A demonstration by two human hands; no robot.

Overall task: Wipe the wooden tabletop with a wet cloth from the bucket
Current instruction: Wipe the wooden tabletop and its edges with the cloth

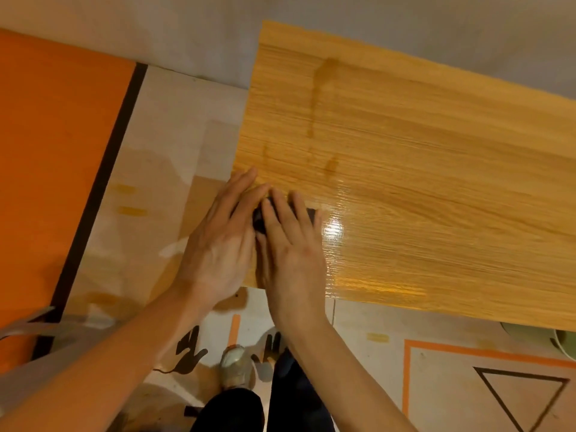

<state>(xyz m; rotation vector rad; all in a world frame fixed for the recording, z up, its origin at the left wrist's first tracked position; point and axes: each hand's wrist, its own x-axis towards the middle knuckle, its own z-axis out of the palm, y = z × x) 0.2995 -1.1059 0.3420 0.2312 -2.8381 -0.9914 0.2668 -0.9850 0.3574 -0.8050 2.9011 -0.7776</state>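
Note:
The wooden tabletop (420, 169) fills the upper right, glossy and wet near its front left corner, with darker wet streaks running toward the back. A dark cloth (260, 221) lies on that corner, mostly hidden under my hands. My left hand (223, 241) and my right hand (291, 247) lie flat side by side on the cloth, fingers stretched toward the back and pressing it onto the wood. Only small dark parts of the cloth show between and beside my fingers.
A pale round container edge (561, 341), perhaps the bucket, peeks out under the table's front edge at far right. An orange panel (53, 166) stands at left. The floor (174, 145) carries tape marks and a drawn triangle (523, 397). My shoe (235, 363) stands below.

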